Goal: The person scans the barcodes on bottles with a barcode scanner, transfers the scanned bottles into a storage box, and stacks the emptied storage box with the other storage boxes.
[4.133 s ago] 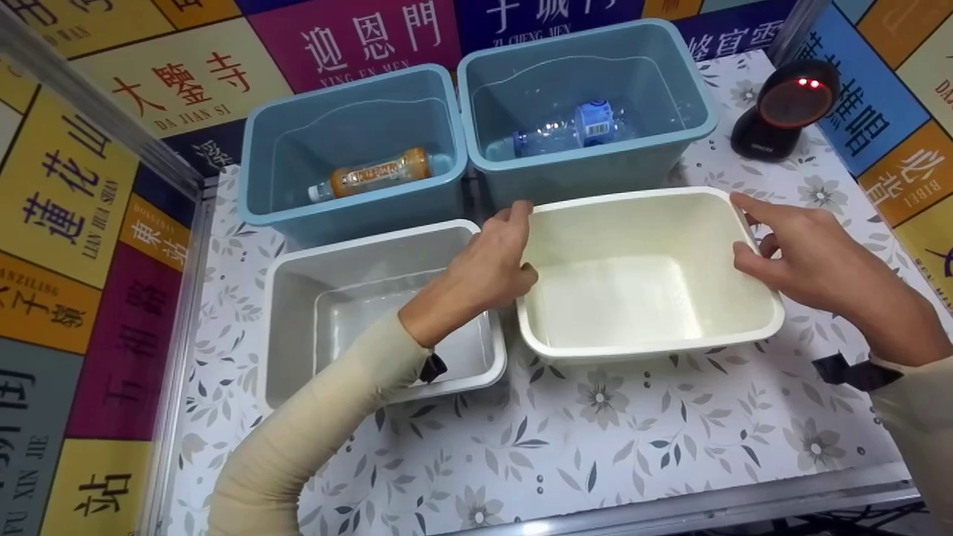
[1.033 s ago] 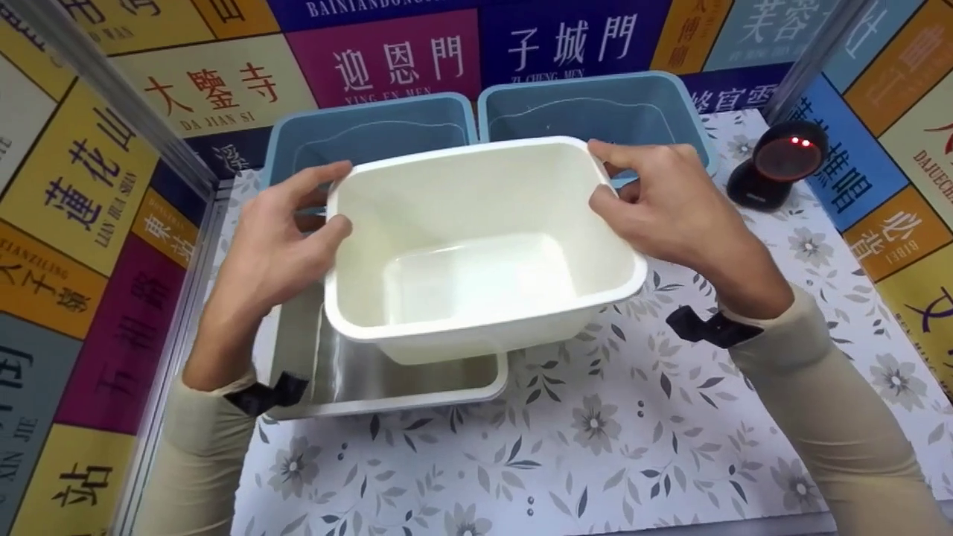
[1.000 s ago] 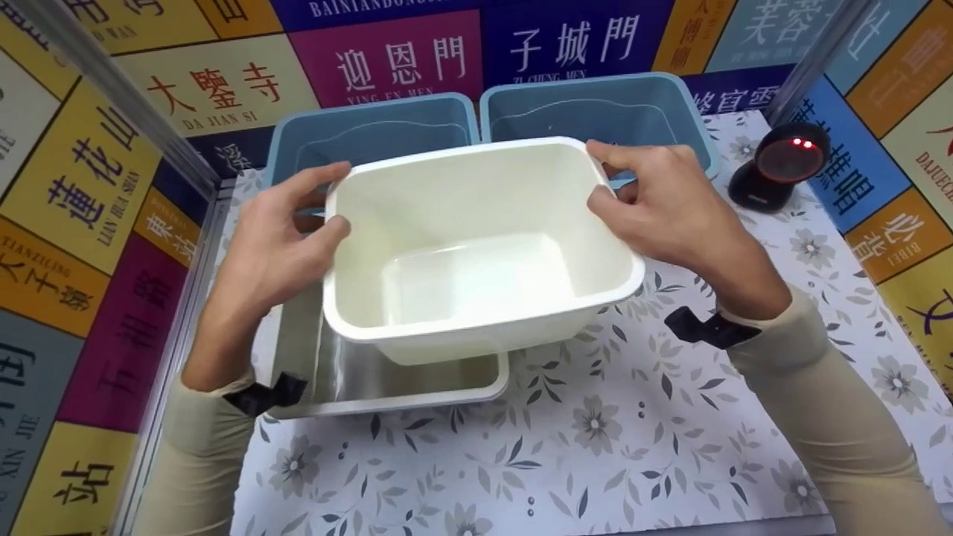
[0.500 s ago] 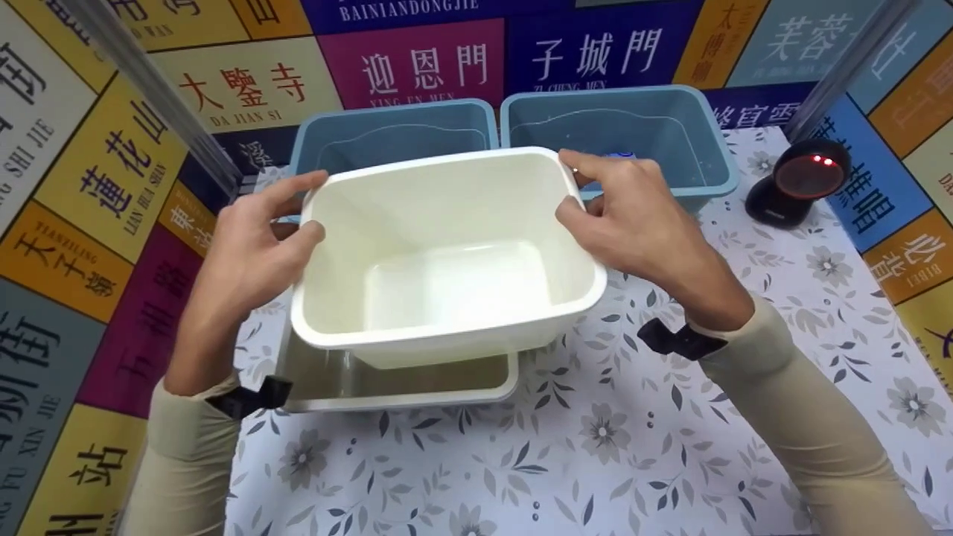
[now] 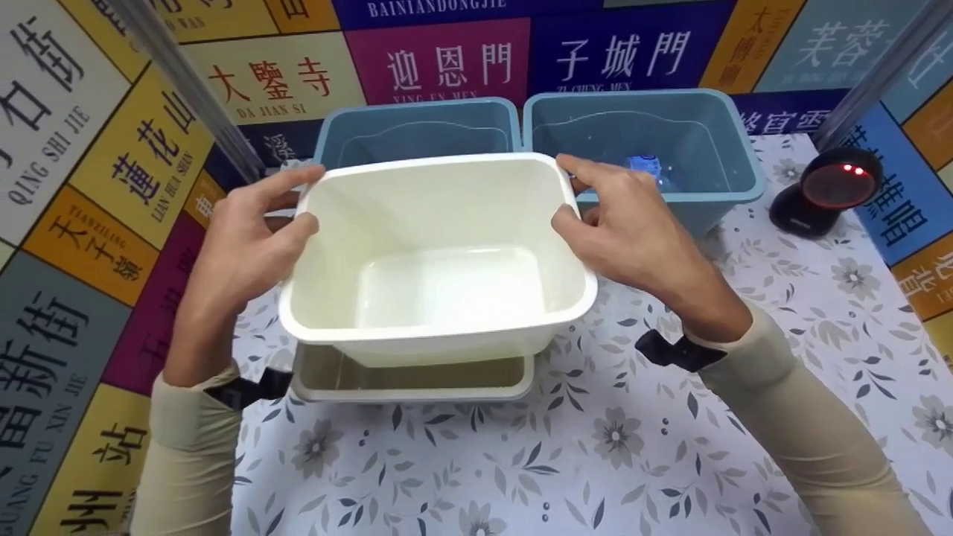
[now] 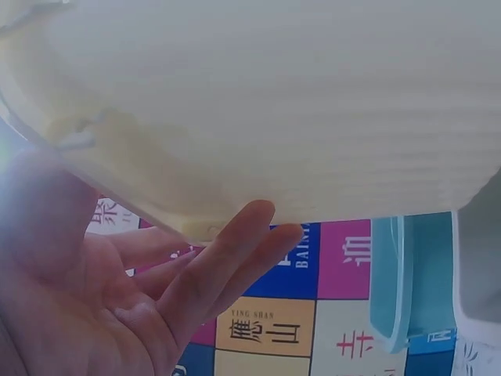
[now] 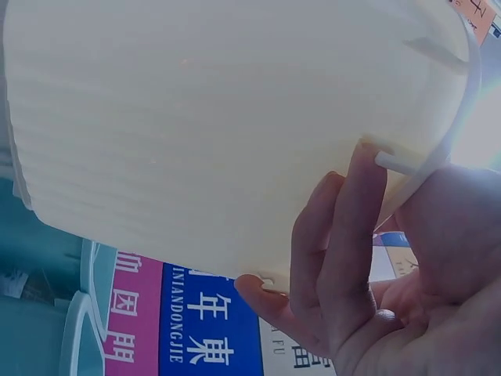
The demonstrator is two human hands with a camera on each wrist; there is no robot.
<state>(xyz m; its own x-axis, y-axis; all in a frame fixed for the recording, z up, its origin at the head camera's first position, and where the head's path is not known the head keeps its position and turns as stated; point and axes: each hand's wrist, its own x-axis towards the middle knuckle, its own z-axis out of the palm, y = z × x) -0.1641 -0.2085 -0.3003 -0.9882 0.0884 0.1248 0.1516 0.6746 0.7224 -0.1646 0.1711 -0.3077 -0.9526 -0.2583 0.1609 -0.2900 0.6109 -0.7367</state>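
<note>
A cream plastic bin [image 5: 447,286] is held up in the air, its opening tipped toward the head camera, with nothing inside. My left hand [image 5: 242,242] grips its left rim, thumb over the edge and fingers underneath on the outer wall. At the opposite end my right hand [image 5: 633,231] pinches the rim in the same way. Both wrist views show the fingers against the bin's ribbed outside. Below it on the table stands a grey-white bin [image 5: 417,393], mostly covered by the raised one.
Two blue bins stand at the back: the left one [image 5: 417,112] is partly hidden, and the right one [image 5: 655,123] holds a bottle with a blue label [image 5: 645,165]. A black scanner [image 5: 834,190] with red lights sits at the right. Printed panels wall the flower-patterned table [image 5: 633,476].
The cream bin was lifted from its place right of the grey-white bin and carried left above it. My left hand now holds its left end. Recently it shifted slightly further left.
</note>
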